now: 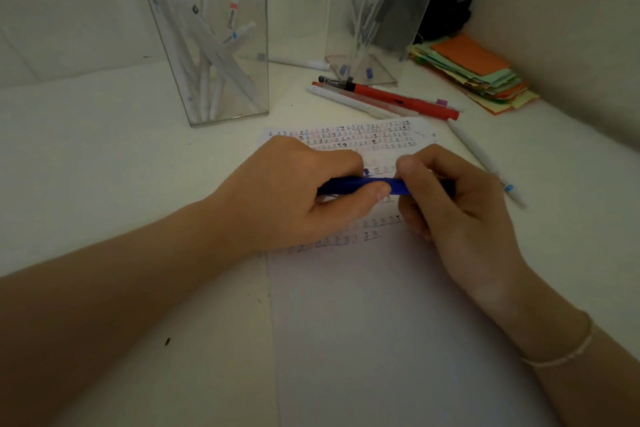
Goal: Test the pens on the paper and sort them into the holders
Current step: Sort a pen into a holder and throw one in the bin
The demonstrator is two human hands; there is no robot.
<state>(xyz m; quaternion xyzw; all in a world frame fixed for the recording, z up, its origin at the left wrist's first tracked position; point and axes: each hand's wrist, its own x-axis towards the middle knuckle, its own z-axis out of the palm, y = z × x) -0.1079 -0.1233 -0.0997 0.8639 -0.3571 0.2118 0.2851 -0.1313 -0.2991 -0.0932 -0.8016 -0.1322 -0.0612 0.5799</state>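
Blue pen point(363, 184) gripped between left hand point(304, 194), right hand point(446, 198)

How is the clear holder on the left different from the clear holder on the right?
The left holder stands nearer the camera and holds mostly white pens; the right holder stands farther back, beside a stack of coloured paper, and holds darker, thinner pens. The left holder looks fuller. Both are transparent, upright and stand on the white table.

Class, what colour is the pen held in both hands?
Blue: the plastic pen, clearest in the head view.
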